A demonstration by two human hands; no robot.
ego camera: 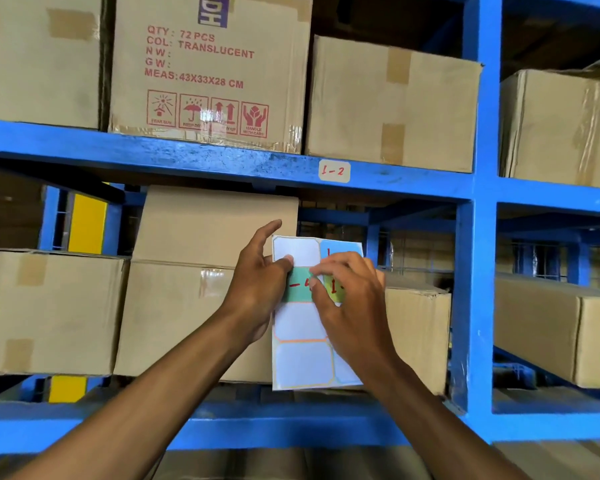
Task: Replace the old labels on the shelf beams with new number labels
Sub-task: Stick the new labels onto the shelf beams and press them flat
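Head view: sheet [302, 358] is pinched by left hand [257, 289], green label [300, 289] picked at by right hand [350, 299], old label [334, 171] directly above on beam [187, 157].

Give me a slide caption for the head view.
Both hands hold a label sheet below the beam's "1-2" label.

Label sheet [303, 355] before boxes [174, 306], below beam [222, 161]; beam label [334, 171] above.

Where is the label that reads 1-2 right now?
In the head view the 1-2 label sticks on the front of the upper blue beam, right of centre, below the gap between two cardboard boxes and above both hands and the sticker sheet.
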